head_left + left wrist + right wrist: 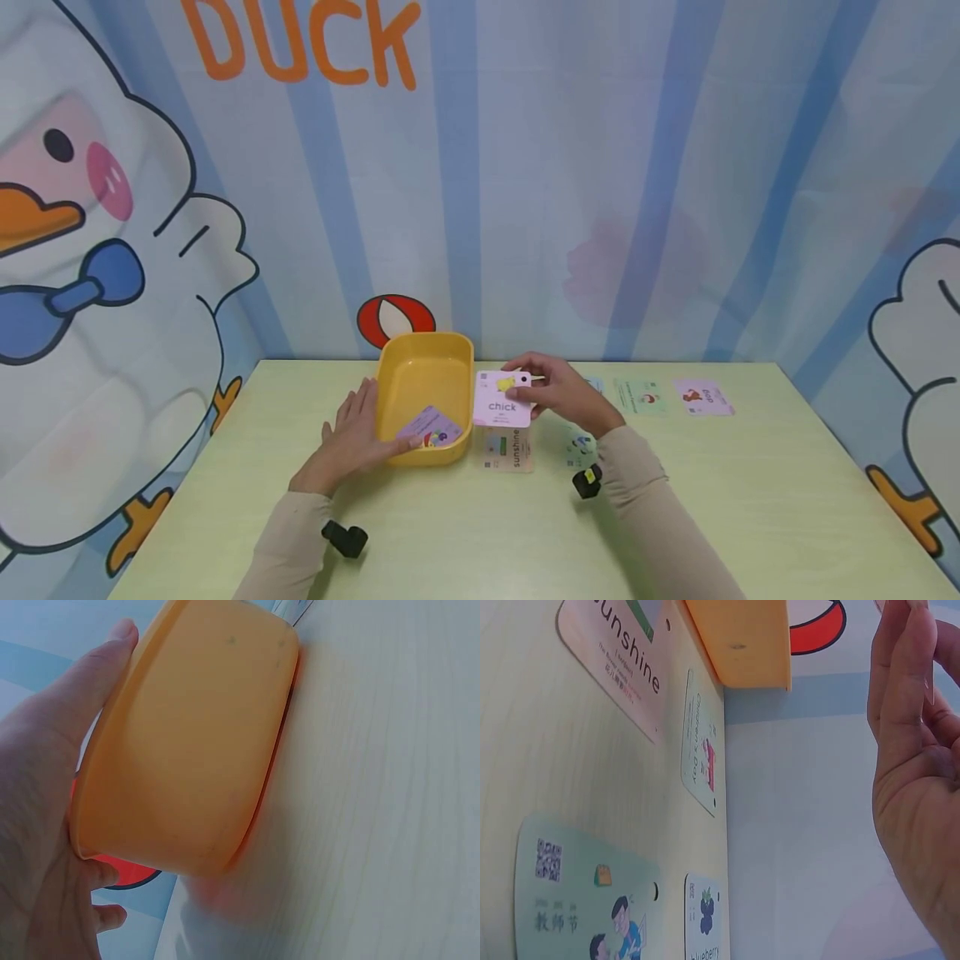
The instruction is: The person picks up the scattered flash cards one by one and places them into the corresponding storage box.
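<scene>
My left hand rests against the left side of a yellow plastic bin, fingers spread along its outer wall and thumb lying over the near rim. Inside the bin lies a purple picture card. My right hand pinches a pink card printed "chick" between thumb and fingers, just beside the bin's right rim. Below that card, a peach "sunshine" card lies on the table, partly covered in the head view. In the right wrist view the pinched card is mostly hidden behind the fingers.
More cards lie on the table: a green one near the right wrist, a Children's Day card, a blueberry card, another green one and a pink "dog" card. A printed duck curtain hangs behind the table.
</scene>
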